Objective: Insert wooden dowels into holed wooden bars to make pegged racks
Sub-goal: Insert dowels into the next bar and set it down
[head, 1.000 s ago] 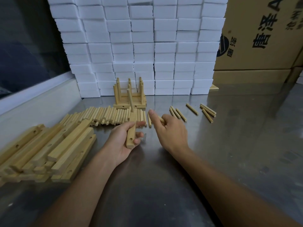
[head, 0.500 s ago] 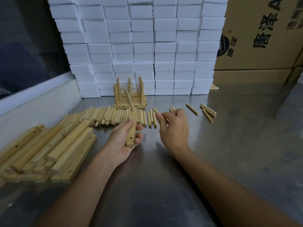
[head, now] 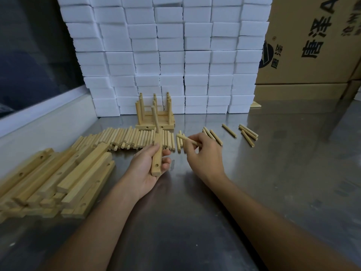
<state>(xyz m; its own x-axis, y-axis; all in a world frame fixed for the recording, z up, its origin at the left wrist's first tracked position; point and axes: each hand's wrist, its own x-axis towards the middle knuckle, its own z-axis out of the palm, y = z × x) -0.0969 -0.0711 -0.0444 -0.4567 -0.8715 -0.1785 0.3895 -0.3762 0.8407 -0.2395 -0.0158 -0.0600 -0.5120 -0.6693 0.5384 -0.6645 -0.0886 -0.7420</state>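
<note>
The right hand (head: 205,153) has lifted a dowel (head: 187,138) off the steel table (head: 273,173), pinching it slantwise. The pale holed bar (head: 157,157), one peg (head: 155,119) standing at its far end, stays gripped in the left hand (head: 146,169), palm up, just beside the row of loose dowels (head: 127,137).

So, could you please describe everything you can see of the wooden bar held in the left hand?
The wooden bar is a short, pale, square-edged strip of light wood. The left hand grips its middle, with its long axis pointing away from the camera. One round hole shows near its near end. A single dowel stands up from its far end, leaning slightly. It is held above the metal table.
</note>
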